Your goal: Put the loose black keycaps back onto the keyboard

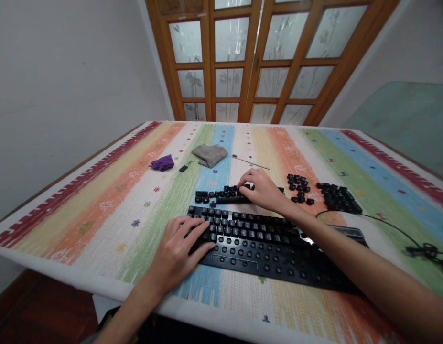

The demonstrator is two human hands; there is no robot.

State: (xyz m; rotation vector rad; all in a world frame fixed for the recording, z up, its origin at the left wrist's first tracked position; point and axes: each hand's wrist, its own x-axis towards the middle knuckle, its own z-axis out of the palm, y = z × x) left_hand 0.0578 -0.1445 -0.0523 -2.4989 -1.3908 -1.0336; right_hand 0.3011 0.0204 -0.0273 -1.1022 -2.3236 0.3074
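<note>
A black keyboard [264, 243] lies across the striped tablecloth. Its upper rows carry keycaps, while the lower rows show bare key stems. My left hand [180, 243] rests on the keyboard's left end, its fingers stretched out over the keys and thumb on the lower rows. Behind the keyboard, a cluster of loose black keycaps [225, 194] lies in rows, with a long space bar [230, 200] at its front. Over this cluster my right hand [260, 188] pinches a keycap between thumb and forefinger; the hand partly hides it. My right forearm covers part of the keyboard's right side.
More loose keycaps sit in a small group [298, 184] and a denser block [339, 197] at right. A cable [389, 224] trails rightward. Further back lie a purple cloth [163, 163], a grey cloth [210, 155], a black binder clip [184, 168] and a thin brush [252, 161].
</note>
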